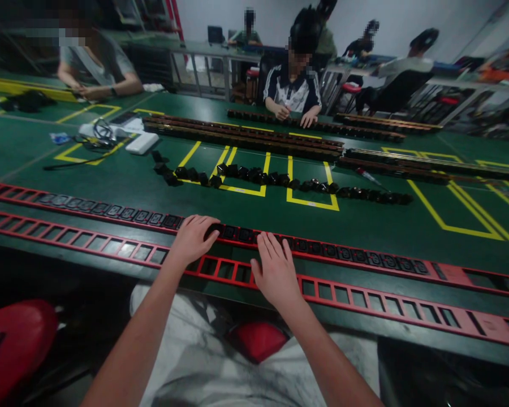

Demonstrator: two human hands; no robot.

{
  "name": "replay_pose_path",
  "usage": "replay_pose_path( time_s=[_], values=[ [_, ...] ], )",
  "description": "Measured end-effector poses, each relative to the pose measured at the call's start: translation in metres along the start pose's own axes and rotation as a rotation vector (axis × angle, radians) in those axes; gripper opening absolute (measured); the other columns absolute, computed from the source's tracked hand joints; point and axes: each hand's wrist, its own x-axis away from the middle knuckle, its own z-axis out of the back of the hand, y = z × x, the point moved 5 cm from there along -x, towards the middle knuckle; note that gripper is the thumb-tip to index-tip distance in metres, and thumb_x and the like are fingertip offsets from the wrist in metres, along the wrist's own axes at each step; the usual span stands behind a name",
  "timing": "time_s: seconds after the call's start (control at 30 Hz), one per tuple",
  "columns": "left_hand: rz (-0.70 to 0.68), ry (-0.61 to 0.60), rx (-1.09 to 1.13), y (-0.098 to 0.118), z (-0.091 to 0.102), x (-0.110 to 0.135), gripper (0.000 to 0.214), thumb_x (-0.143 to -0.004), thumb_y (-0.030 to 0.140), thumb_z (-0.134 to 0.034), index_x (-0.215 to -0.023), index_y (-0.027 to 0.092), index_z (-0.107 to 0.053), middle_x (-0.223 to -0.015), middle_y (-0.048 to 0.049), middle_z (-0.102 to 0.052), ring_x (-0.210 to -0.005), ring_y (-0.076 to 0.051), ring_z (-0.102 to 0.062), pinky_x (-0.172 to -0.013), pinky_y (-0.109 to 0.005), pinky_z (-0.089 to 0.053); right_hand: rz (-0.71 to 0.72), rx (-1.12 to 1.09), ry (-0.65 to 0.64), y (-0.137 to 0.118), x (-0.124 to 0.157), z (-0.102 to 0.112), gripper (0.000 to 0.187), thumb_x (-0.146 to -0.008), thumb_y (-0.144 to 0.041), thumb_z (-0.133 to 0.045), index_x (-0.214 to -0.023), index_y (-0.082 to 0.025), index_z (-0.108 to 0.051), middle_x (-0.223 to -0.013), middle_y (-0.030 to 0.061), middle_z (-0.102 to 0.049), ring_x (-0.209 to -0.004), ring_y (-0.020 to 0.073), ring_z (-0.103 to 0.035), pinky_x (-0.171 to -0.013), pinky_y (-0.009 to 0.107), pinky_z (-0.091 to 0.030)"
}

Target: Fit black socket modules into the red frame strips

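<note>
**Hand Position Relative to Socket Strip**

The far red strip [322,251] runs left-right across the tabletop [365,220]. The left hand [193,237] presses a black socket [215,229], fingers curled. The right hand [275,271] rests just beside it, fingers flat, holding nothing.

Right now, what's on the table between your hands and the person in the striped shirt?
In the head view, a row of loose black sockets lies on yellow floor-style markings, then long dark strips just before that person.
</note>
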Motion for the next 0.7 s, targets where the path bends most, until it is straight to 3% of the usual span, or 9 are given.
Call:
replay_pose_path(
  time_s=[0.27, 0.43, 0.6, 0.7],
  values=[
    [-0.002, 0.017, 0.008, -0.0016, -0.0016, 0.0001, 0.028, -0.098, 0.036, -0.048, -0.116, 0.022, -0.064, -0.115, -0.0057, -0.072, -0.112, -0.025, -0.063, -0.107, -0.044, -0.038, -0.01, 0.007, 0.004, 0.0, -0.0017, 0.0009, 0.058, -0.1, -0.028, -0.047, -0.155, -0.012, -0.042, -0.159, 0.0128, -0.044, -0.149, 0.0262, -0.037, -0.127, 0.051, -0.019],
    [-0.001, 0.01, 0.001, -0.0012, -0.0013, 0.0003, 0.029, -0.099, 0.037, -0.047, -0.117, 0.022, -0.064, -0.116, -0.0059, -0.071, -0.114, -0.026, -0.062, -0.107, -0.045, -0.038, -0.005, 0.028, 0.013, -0.0018, -0.0031, 0.003, 0.062, -0.099, -0.029, -0.049, -0.159, -0.019, -0.036, -0.157, 0.0127, -0.047, -0.147, 0.0279, -0.039, -0.124, 0.053, -0.022],
    [-0.011, 0.019, -0.002, 0.0002, -0.0003, 0.0004, 0.029, -0.099, 0.037, -0.047, -0.116, 0.021, -0.064, -0.114, -0.0064, -0.071, -0.112, -0.026, -0.062, -0.106, -0.045, -0.039, -0.014, 0.004, 0.043, -0.0007, -0.0014, 0.0041, 0.075, -0.1, -0.035, -0.051, -0.163, -0.011, -0.019, -0.154, 0.017, -0.048, -0.146, 0.028, -0.039, -0.124, 0.052, -0.023],
    [-0.012, 0.019, -0.007, 0.0001, -0.0005, 0.0004, 0.029, -0.099, 0.037, -0.047, -0.117, 0.021, -0.064, -0.114, -0.0066, -0.071, -0.112, -0.026, -0.063, -0.105, -0.046, -0.039, 0.003, 0.016, 0.03, -0.0014, -0.0014, 0.003, 0.064, -0.1, -0.036, -0.051, -0.158, -0.016, -0.035, -0.156, 0.0144, -0.047, -0.147, 0.0287, -0.038, -0.125, 0.053, -0.021]
  ],
)
